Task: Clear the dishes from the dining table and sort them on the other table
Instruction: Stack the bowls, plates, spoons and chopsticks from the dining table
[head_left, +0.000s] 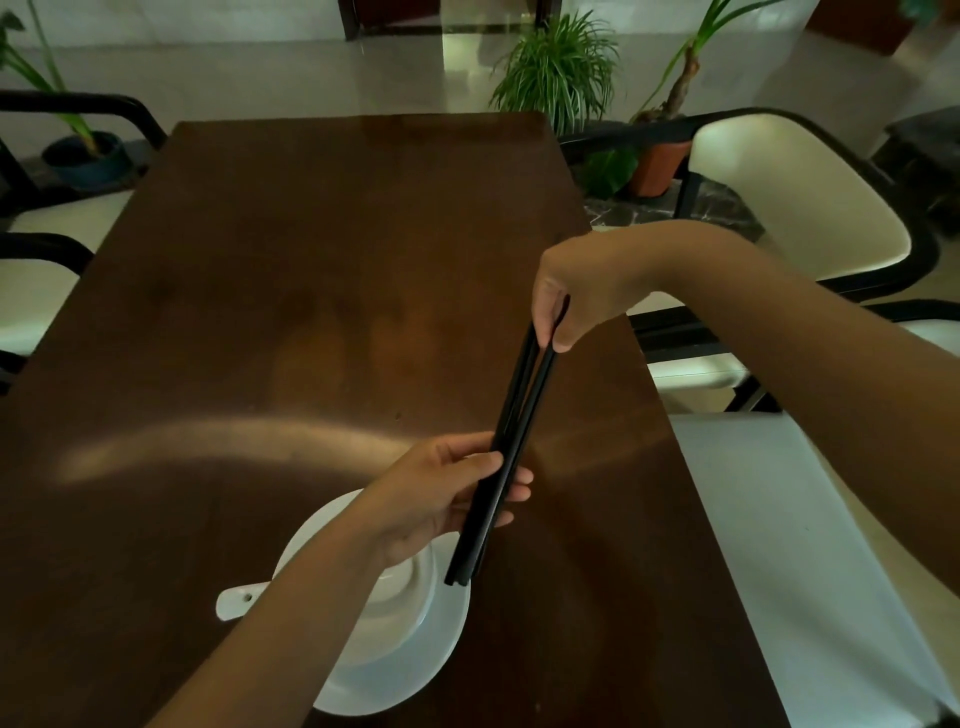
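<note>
My left hand held the lower part of the black chopsticks, thumb on top and fingers curled under them. My right hand pinched their far ends between thumb and fingertips, wrist bent down from above. The bundle ran slantwise between the two hands, lifted off the brown table, its near ends hanging over the rim of the white plate.

Going left to right: a white spoon poked out from under my left forearm, its handle resting on the table beside the plate. A white bowl sat in the plate, partly hidden by my wrist. Past the table's right edge lay a pale surface, and beyond it a cream chair.

I judged I was gathering the chopsticks into one bundle before carrying them off. The sticks were not quite aligned; they splayed a little near my right hand, so one might slip free if either grip loosened, and it would fall on the bowl or roll off the table. My left forearm crossed right over the crockery, so a careless pull back might catch the spoon or nudge the plate. The low light and the dark sticks against dark wood made it hard for me to count them, so I might leave one behind.
</note>
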